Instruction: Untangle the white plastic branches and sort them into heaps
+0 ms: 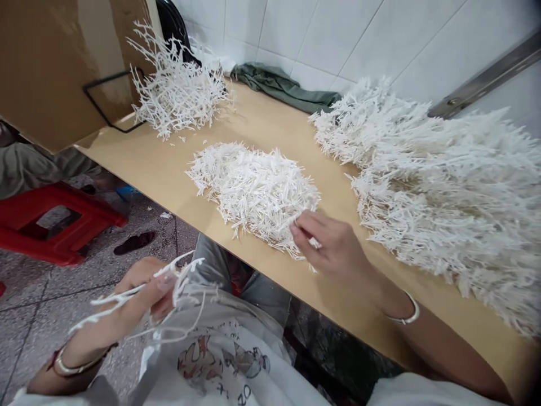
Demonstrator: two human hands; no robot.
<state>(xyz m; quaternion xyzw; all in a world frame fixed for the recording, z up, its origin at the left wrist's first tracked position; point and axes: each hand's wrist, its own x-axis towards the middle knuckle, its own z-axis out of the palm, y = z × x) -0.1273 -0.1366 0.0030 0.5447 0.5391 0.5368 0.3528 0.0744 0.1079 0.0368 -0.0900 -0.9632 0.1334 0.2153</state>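
White sprig (pixel 181 278) (forked) slants forward-right through the left grip (pixel 141 301).

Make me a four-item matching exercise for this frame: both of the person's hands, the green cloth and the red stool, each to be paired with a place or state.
1. Left hand
2. Right hand
3. Green cloth
4. Red stool

A. At the edge of the middle white pile
B. On the speckled floor
C. Holding white branching pieces
D. Lying along the tiled wall

Pairs: 1-C, 2-A, 3-D, 4-B
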